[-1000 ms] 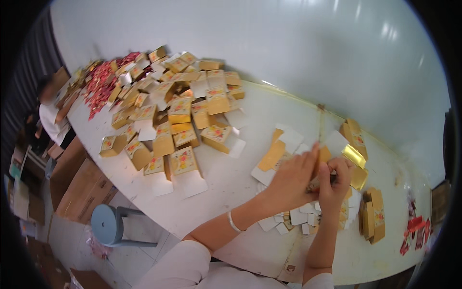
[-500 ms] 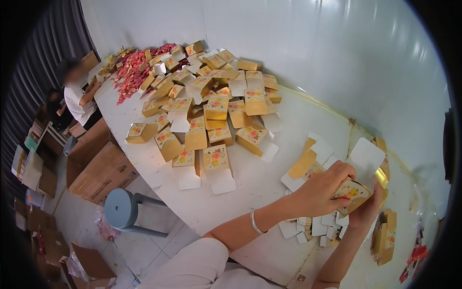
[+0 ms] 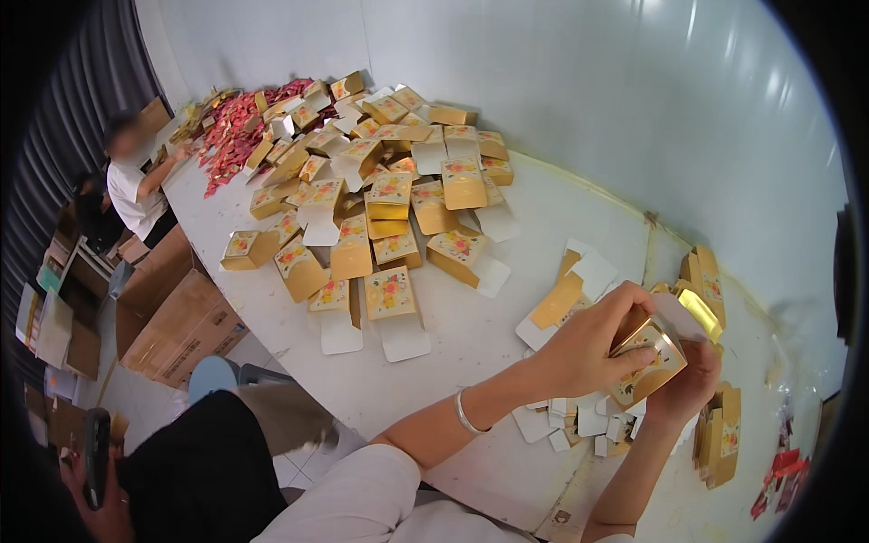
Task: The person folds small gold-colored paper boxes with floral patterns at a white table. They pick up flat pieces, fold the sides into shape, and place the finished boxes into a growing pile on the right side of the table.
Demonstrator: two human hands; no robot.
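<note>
A small gold carton with a printed flower pattern (image 3: 659, 369) is held up over the right part of the table. My left hand (image 3: 593, 337), below a silver bangle, is closed round it, thumb on the printed face. Curled against its far right side, my right hand (image 3: 690, 376) grips near a white flap and a shiny gold strip. Its fingertips are partly hidden. Beneath my hands lie several flattened cartons with white flaps (image 3: 593, 421). More folded gold cartons (image 3: 720, 439) stand to the right of my right forearm.
Formed gold cartons (image 3: 389, 195) form a heap across the white table (image 3: 471, 380), with red packets (image 3: 237, 136) behind. Red wrappers (image 3: 780, 480) lie far right. Along the left edge stand a big cardboard box (image 3: 186, 317), a person holding a phone (image 3: 97, 457), and a co-worker (image 3: 140, 185).
The carton has tilted in my hands and its white flap has folded down, my right hand curling over it. A person with a phone has come in at the lower left, covering the stool.
</note>
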